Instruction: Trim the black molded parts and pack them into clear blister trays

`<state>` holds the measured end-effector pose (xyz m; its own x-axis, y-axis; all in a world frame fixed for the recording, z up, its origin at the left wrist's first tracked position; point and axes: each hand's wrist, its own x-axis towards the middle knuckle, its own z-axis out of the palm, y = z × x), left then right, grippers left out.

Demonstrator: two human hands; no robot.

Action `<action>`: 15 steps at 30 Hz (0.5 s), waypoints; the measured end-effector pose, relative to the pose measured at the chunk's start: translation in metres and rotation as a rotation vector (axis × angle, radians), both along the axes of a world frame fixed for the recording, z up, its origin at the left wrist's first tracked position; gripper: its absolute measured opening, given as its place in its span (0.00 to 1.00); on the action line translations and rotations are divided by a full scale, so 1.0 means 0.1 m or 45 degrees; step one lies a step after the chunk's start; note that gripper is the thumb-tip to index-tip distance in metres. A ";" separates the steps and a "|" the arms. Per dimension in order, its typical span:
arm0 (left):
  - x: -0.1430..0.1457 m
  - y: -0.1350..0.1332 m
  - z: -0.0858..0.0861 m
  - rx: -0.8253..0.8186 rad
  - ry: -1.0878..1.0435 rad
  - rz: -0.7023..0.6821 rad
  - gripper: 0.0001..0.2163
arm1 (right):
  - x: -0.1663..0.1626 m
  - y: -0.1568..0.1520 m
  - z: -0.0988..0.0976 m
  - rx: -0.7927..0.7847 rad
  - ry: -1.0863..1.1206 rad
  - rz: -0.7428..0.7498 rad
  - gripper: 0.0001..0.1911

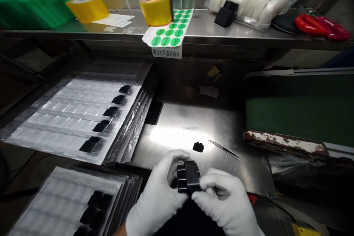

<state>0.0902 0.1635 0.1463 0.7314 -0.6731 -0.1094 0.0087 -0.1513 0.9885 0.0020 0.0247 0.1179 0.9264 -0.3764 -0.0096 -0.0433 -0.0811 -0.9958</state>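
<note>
A black plastic connector housing (190, 176) with open slots on its left side is held up above the near edge of the steel bench. My left hand (163, 191), in a white glove, curls round its left side. The gloved fingers of my right hand (225, 195) pinch its lower right corner; whether a smaller part is between them I cannot tell. Just beyond the hands, a small black plastic piece (198, 146) lies on the bench (174, 132). To its right rests a thin pair of metal tweezers (224, 150).
Stacked clear trays (63, 107) with several black parts stand at left; another tray stack (55, 202) sits nearer. A green conveyor belt (298, 107) runs at right. The back shelf (199, 35) carries yellow tape rolls (156, 9), a green bin (35, 7) and red-handled pliers (320, 25).
</note>
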 end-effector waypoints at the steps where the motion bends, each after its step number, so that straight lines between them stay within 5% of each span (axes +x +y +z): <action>1: -0.01 0.02 0.04 -0.032 0.217 -0.004 0.27 | 0.00 0.02 -0.03 -0.096 -0.103 0.004 0.06; 5: -0.03 0.11 0.10 -0.139 0.606 -0.027 0.29 | 0.01 0.07 -0.13 -0.268 -0.291 0.042 0.05; 15: 0.10 0.05 0.19 -0.082 0.758 -0.027 0.16 | 0.06 0.09 -0.10 -0.064 -0.145 0.014 0.06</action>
